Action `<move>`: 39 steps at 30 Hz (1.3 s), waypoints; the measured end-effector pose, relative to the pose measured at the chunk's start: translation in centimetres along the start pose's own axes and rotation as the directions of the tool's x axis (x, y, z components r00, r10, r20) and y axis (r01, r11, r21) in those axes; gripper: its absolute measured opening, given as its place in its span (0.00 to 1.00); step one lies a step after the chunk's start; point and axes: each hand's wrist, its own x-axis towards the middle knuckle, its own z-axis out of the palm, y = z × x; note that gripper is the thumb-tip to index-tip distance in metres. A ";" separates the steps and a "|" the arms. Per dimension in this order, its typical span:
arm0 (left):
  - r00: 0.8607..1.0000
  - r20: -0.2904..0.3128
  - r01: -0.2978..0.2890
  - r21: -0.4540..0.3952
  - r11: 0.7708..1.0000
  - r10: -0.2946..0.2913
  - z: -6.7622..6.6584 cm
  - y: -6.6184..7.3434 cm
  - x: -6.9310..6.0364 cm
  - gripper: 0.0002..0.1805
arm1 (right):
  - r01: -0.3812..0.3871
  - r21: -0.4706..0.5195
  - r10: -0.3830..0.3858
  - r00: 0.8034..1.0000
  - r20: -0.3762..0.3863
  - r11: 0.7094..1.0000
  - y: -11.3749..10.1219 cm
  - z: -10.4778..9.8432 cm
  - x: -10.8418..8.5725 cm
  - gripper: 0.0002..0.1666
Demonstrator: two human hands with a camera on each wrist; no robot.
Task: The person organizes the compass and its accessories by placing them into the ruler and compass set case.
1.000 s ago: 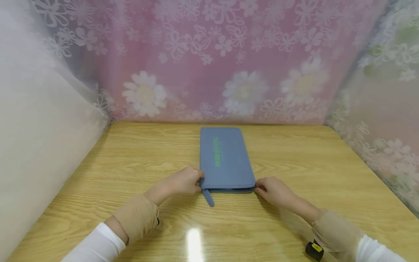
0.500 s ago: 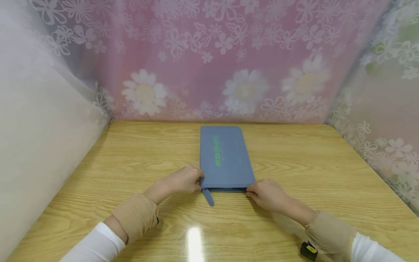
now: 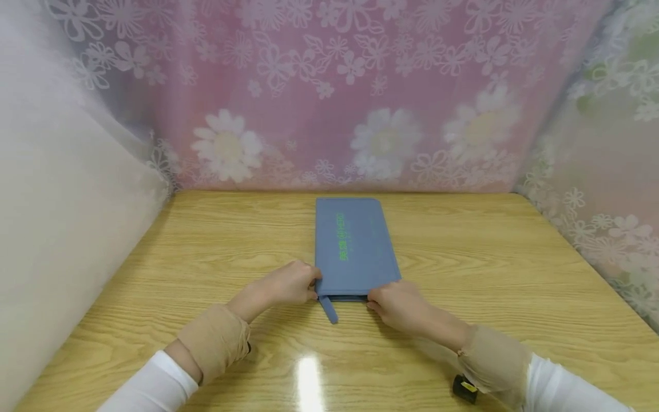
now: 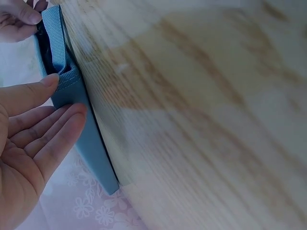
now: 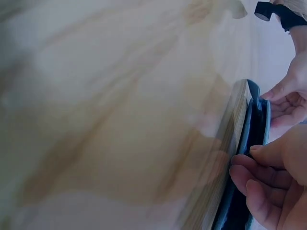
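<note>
A flat blue zip case [image 3: 355, 246] with green lettering lies on the wooden table, its near short edge facing me. A fabric tab [image 3: 328, 310] sticks out at its near left corner. My left hand [image 3: 290, 284] grips that corner, thumb on one face and fingers on the other, as the left wrist view shows. My right hand [image 3: 399, 306] is at the near edge, thumb and index finger pinching at the zipper; the small pull itself is hidden by the fingertips. Between the hands a dark gap in the zip [image 5: 259, 127] shows.
The wood-grain table [image 3: 231, 229] extends on both sides of the case. Flowered pink cloth [image 3: 309, 103] hangs behind, with pale cloth at left and right. A small black device [image 3: 465, 389] sits at the right wrist wrap.
My right hand has slid left along the case's near edge, from the right corner to near its middle, and the visible gap has shortened. The left hand has stayed on its corner.
</note>
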 end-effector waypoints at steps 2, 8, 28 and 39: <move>1.000 -0.001 0.003 0.000 1.000 -0.003 0.0 0.0 0.0 0.06 | 0.009 0.018 -0.009 1.000 0.000 1.000 -0.2 0.0 0.2 0.14; 1.000 -0.017 -0.007 0.012 1.000 0.007 0.0 -0.1 -0.1 0.06 | 0.038 0.040 -0.038 0.999 -0.008 0.998 -0.6 0.3 1.0 0.14; 0.999 -0.026 -0.029 0.041 0.999 0.030 0.0 -0.2 0.3 0.06 | 0.053 0.067 -0.054 0.998 0.017 0.996 -1.9 0.9 2.8 0.13; 1.000 -0.012 -0.021 0.022 1.000 0.022 0.2 -0.4 0.1 0.05 | 0.067 0.051 -0.070 0.996 0.052 0.996 -2.7 1.4 3.7 0.16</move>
